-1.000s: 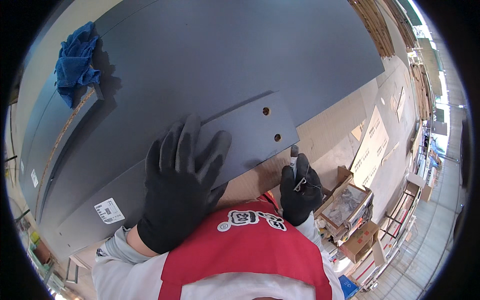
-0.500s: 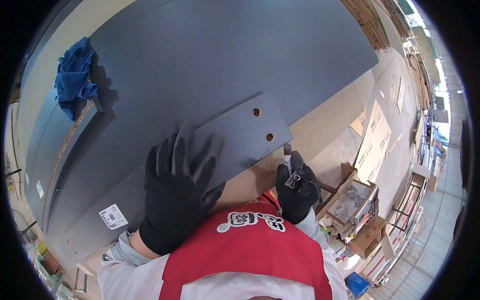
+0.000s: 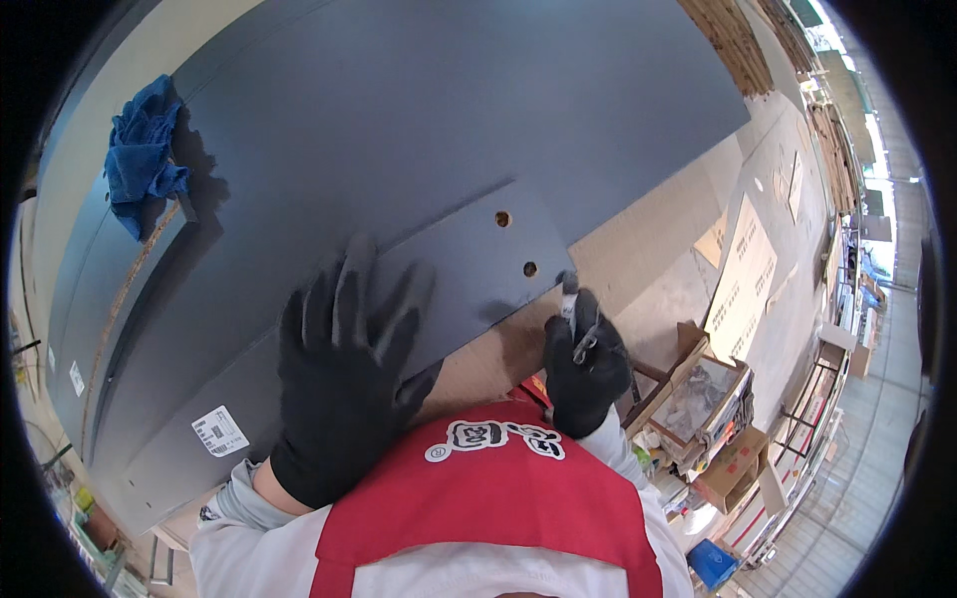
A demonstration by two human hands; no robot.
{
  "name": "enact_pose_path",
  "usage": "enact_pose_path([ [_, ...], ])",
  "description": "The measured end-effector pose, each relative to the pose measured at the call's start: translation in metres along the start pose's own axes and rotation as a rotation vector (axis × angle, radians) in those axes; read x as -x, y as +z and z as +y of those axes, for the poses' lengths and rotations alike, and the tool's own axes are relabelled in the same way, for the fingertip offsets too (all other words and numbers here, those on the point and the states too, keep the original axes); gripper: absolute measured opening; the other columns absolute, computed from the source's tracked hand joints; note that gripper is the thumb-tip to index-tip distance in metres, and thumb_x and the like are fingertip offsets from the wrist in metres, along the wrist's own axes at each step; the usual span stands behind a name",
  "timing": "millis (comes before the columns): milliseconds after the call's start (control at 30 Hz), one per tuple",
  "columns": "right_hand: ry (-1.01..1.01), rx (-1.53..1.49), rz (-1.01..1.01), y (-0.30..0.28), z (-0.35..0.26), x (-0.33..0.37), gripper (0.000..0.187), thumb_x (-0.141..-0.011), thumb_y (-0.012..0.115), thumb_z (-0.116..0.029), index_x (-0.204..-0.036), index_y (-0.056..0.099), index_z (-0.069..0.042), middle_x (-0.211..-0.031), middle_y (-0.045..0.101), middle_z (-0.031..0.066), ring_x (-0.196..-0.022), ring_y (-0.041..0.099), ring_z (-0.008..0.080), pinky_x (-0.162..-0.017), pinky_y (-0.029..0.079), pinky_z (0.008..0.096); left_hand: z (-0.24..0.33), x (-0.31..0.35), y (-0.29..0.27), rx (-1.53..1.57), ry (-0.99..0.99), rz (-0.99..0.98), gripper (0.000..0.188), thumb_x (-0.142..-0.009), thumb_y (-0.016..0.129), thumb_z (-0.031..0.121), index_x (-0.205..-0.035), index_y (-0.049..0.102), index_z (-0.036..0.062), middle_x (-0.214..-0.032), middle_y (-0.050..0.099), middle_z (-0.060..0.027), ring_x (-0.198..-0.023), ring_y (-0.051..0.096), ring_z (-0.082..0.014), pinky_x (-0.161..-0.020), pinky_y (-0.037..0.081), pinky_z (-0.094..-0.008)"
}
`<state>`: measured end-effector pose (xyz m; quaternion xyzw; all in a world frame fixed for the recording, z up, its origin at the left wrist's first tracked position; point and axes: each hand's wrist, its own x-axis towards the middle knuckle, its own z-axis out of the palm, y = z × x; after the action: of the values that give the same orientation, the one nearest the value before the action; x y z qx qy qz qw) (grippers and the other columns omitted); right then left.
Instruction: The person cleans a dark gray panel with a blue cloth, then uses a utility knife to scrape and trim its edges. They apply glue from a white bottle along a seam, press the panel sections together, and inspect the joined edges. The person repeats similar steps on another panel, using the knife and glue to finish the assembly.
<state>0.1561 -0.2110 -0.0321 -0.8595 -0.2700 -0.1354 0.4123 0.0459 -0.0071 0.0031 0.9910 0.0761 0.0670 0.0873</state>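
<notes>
My left hand [image 3: 339,384], in a black glove, lies with its fingers spread on a narrow grey board [image 3: 464,264]. That board has two round holes near its right end and a white label [image 3: 219,431] towards its left end. It rests on a larger grey panel [image 3: 439,110]. My right hand [image 3: 588,377], also gloved in black, is closed around a small slim object [image 3: 569,304] with a whitish side and a dark tip. Metal, clip-like parts show by its fingers; the exact kind is unclear. The tip is at the board's near right edge, close to the corner.
A crumpled blue cloth [image 3: 145,149] lies at the left beside an upright strip with a raw chipboard edge [image 3: 130,289]. On the right are an open carton [image 3: 693,399], a brown box [image 3: 733,468], flat cardboard [image 3: 743,284] on the floor and a blue bin [image 3: 713,563].
My right hand has moved slightly up and left, bringing the slim object's tip to the board's edge. My left hand stays spread on the board. The whole view has shifted a little.
</notes>
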Motion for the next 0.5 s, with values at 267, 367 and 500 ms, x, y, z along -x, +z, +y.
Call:
enact_pose_path([
  [267,-0.025,0.106,-0.025,-0.003,-0.001,0.002,0.03,-0.072,0.075,-0.003,-0.1,0.066,0.001,-0.071,0.065,0.0106,-0.06,0.064,0.0202,-0.056,0.051,0.029,0.001,0.002,0.001,-0.004,-0.011,-0.01,0.066,-0.079,0.067,0.044,-0.133,0.044,0.0148,-0.139,0.038,-0.0232,-0.125,0.042,-0.039,-0.104,0.032,-0.0533],
  [367,-0.069,0.057,0.004,-0.002,0.004,0.003,0.029,-0.072,0.075,-0.004,-0.099,0.066,0.001,-0.072,0.065,0.0113,-0.061,0.065,0.0217,-0.055,0.051,0.0297,0.002,0.0,0.0,-0.011,-0.021,-0.017,0.066,-0.079,0.067,0.045,-0.133,0.045,0.0154,-0.139,0.038,-0.0228,-0.125,0.041,-0.0387,-0.104,0.032,-0.0532],
  [500,-0.015,0.066,0.016,0.0,0.001,0.004,0.025,-0.073,0.074,-0.004,-0.096,0.066,0.002,-0.073,0.066,0.0124,-0.063,0.066,0.0207,-0.057,0.052,0.0295,0.0,-0.001,-0.002,-0.006,-0.014,-0.015,0.067,-0.079,0.067,0.045,-0.134,0.044,0.0162,-0.139,0.038,-0.0226,-0.124,0.042,-0.0386,-0.104,0.033,-0.0534],
])
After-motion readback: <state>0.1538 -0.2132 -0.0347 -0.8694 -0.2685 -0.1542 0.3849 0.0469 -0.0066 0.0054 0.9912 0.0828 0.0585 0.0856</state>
